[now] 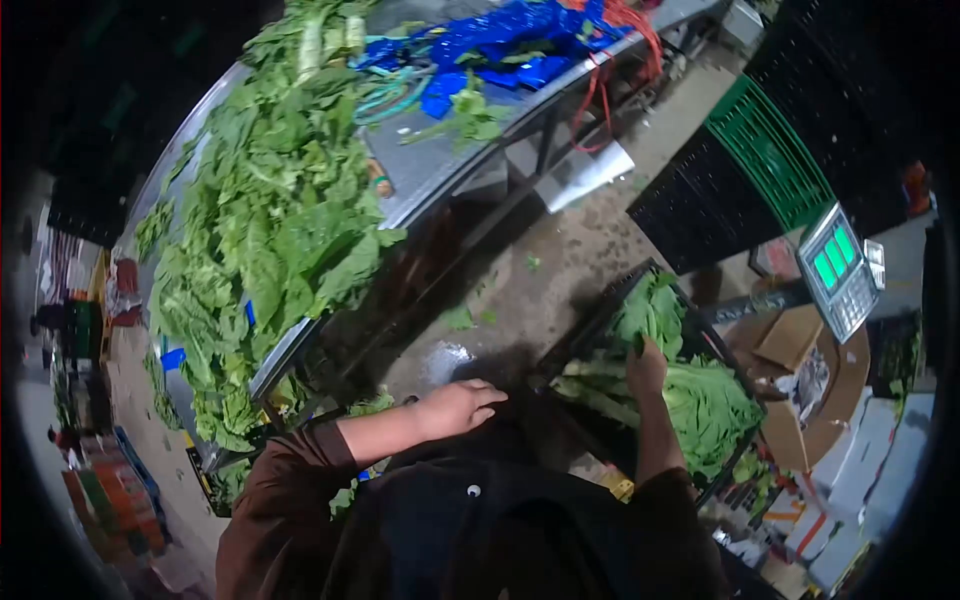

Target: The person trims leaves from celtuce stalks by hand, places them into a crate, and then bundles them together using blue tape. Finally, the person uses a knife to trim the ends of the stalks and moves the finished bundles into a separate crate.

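Note:
My left hand (462,408) is held in front of my body, fingers stretched out and holding nothing. On my right, a dark crate (735,375) holds stem lettuce (710,415) with broad green leaves and pale thick stems (595,385). Reaching into this crate, my right hand (648,368) is closed at the base of an upright bunch of leaves (652,315); the fingertips are partly hidden by the leaves. A big heap of loose green leaves (270,210) covers the near part of the metal table (425,185) at left.
A blue plastic sheet (500,50) and red cord (640,30) lie at the table's far end. A wooden-handled tool (380,180) rests by the heap. A lit scale display (838,265), a cardboard box (815,400) and a green crate (770,150) stand at right.

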### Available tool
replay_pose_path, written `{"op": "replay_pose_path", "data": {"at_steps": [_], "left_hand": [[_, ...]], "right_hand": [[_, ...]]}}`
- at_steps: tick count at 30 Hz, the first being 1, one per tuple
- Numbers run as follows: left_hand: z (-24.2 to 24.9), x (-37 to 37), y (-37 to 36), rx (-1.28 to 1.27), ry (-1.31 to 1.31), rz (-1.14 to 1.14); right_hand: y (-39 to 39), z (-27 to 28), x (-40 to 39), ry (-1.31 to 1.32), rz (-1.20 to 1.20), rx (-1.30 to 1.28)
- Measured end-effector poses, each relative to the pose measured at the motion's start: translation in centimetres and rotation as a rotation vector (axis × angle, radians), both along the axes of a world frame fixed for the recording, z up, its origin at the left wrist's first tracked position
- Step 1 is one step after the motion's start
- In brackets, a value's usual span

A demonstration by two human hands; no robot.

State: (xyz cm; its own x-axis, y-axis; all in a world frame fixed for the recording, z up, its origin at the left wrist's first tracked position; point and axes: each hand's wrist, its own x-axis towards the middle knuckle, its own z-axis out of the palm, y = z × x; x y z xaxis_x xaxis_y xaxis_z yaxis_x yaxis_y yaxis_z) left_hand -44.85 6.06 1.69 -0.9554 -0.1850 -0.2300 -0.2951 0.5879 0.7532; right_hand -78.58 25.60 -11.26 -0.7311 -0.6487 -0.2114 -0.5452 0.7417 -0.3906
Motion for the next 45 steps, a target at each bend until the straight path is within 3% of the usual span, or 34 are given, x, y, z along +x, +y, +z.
{"op": "replay_pose_path", "data": {"at_steps": [2, 4, 5, 13, 19, 21, 23, 27, 30, 32, 35, 37, 39, 41, 45], "left_hand": [[1.7, 4.6, -1.4, 0.055, 0.001, 0.101], [3.4, 9.1, -2.5, 0.062, 0.038, 0.210], [4.2, 11.4, -2.8, 0.083, 0.057, 0.287], [7.2, 30.6, -5.4, -0.079, 0.234, 0.873], [7.0, 41.3, -7.1, -0.276, 0.219, 1.364], [7.2, 42.8, -8.3, -0.236, 0.200, 1.429], [7.4, 43.1, -9.8, -0.455, 0.209, 1.446], [8.1, 42.0, -13.7, -0.566, 0.110, 1.470], [8.2, 40.0, -17.1, -0.680, 0.091, 1.336], [8.4, 38.5, -19.5, -0.691, -0.059, 1.296], [7.4, 37.4, -23.6, -0.716, -0.252, 1.269], [6.0, 37.5, -26.2, -0.635, -0.295, 1.330], [3.9, 39.1, -28.9, -0.722, -0.199, 1.409], [4.1, 40.6, -30.9, -0.798, -0.116, 1.526], [8.7, 42.9, -34.6, -0.963, 0.141, 1.651]], "right_hand": [[-2.6, -0.5, 2.3, -0.005, 0.051, -0.261], [-7.2, 2.5, 6.2, -0.231, -0.014, -0.312], [-9.5, 4.0, 8.2, -0.214, 0.084, -0.362], [-26.2, 17.1, 28.4, -0.191, 0.528, -0.539], [-35.9, 21.4, 39.4, -0.200, 0.820, -0.568], [-38.6, 21.9, 42.4, -0.202, 0.912, -0.580], [-41.5, 22.1, 44.9, 0.159, 1.088, -0.526], [-47.9, 21.3, 48.4, 0.372, 1.139, -0.342], [-51.3, 21.8, 52.0, 0.459, 1.251, -0.131], [-52.9, 22.6, 54.3, 0.593, 1.348, 0.015], [-57.0, 20.3, 56.5, 0.543, 1.489, 0.092], [-58.6, 19.4, 57.4, 0.451, 1.509, -0.050], [-60.2, 20.2, 58.5, 0.178, 1.579, 0.029], [-62.4, 20.2, 60.3, -0.103, 1.451, -0.125], [-65.4, 24.1, 64.0, -0.249, 1.430, -0.498]]}}
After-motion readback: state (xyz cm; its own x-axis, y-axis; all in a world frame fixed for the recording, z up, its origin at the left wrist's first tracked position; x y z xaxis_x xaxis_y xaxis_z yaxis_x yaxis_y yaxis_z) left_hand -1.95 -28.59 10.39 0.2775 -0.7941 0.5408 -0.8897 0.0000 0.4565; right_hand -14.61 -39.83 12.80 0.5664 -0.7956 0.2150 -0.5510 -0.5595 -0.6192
